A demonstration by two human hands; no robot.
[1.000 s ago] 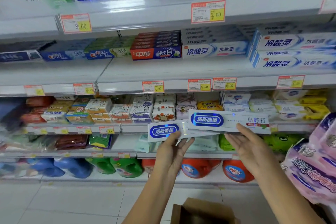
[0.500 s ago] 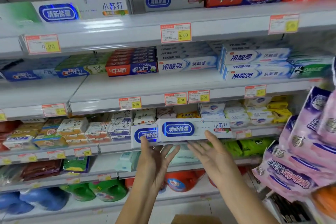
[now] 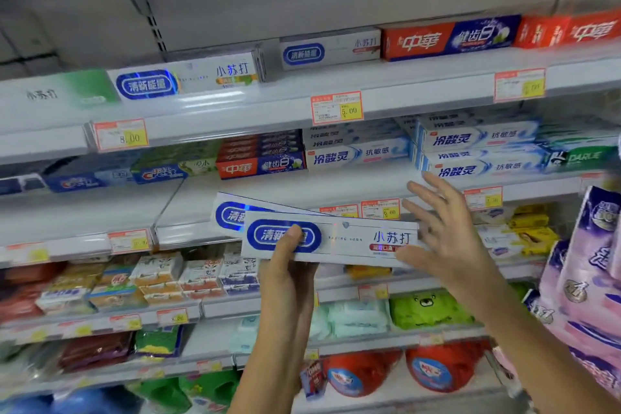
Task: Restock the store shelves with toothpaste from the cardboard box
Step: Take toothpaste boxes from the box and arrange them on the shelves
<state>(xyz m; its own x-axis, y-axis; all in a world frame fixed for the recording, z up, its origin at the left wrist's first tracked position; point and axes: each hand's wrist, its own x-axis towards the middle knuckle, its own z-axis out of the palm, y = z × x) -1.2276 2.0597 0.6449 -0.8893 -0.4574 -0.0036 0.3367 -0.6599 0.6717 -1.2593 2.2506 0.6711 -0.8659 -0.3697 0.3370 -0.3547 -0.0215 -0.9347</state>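
Left hand (image 3: 285, 279) gripped 2 toothpaste boxes (image 3: 349, 239), higher than 1 s ago. Right hand (image 3: 447, 232) was spread at their 3 o'clock end. Matching stock (image 3: 188, 77) at 11 o'clock was the likely target.

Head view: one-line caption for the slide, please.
Left hand grips two fanned white toothpaste boxes; open right hand touches the front box's right end.

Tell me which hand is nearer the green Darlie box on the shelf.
Right. The right hand is spread open below and left of the Darlie box; the left hand is farther left, gripping the white toothpaste box.
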